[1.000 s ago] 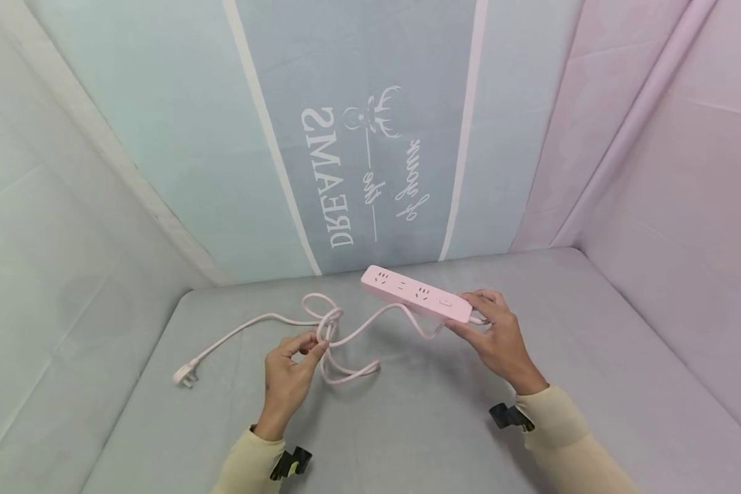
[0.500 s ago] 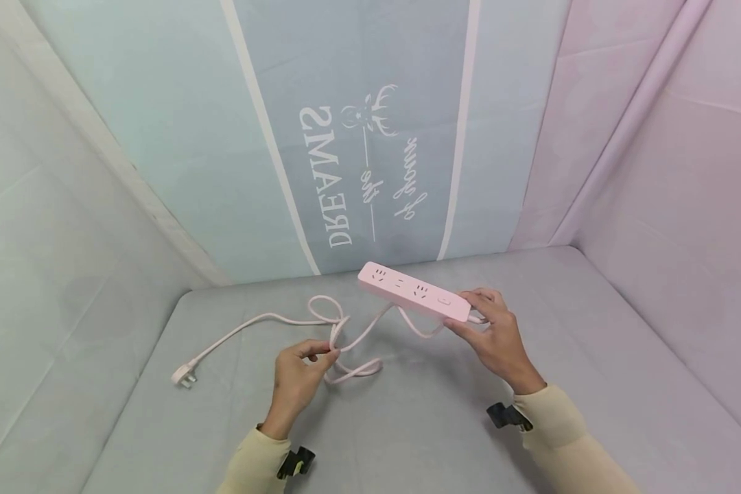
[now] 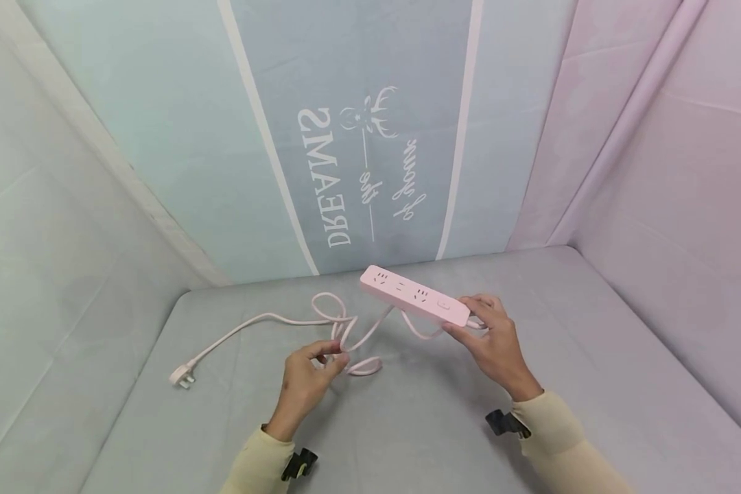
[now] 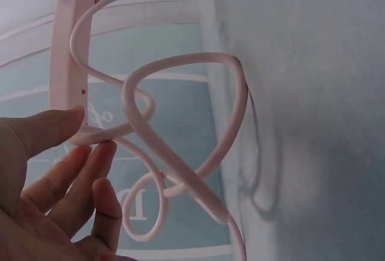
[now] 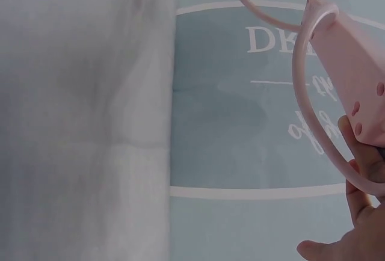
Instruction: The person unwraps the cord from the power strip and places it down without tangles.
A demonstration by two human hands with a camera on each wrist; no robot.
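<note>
left hand [image 3: 309,379]: nearest the camera, left of the power strip; thumb and fingertips pinch the pink cord [image 3: 352,336] at its tangled loops. Has slid right along the cord toward the strip over the last second.
left wrist view: thumb and fingers [image 4: 90,165] close on one strand, loops crossing just beyond them.
right hand [image 3: 494,339]: grips the switch end of the power strip [image 3: 415,295], fingers curled under, thumb on the near side. Barely moved since a second ago.
power strip: pink, held up off the counter [image 3: 420,412], tilted, sockets up, between the right hand and the backdrop.
cord: leaves the strip at the gripped end, sags left into the loops at the left hand, then runs on the counter far left of the strip.
change: loop bunch is tighter and sits closer to the strip; slack looks to be getting gathered, judging by the hands closing in.
plug [image 3: 181,377]: lying flat on the counter, well left of the strip, untouched, same spot.
backdrop [image 3: 358,178]: behind the strip, blue panel with "DREAMS" lettering.
</note>
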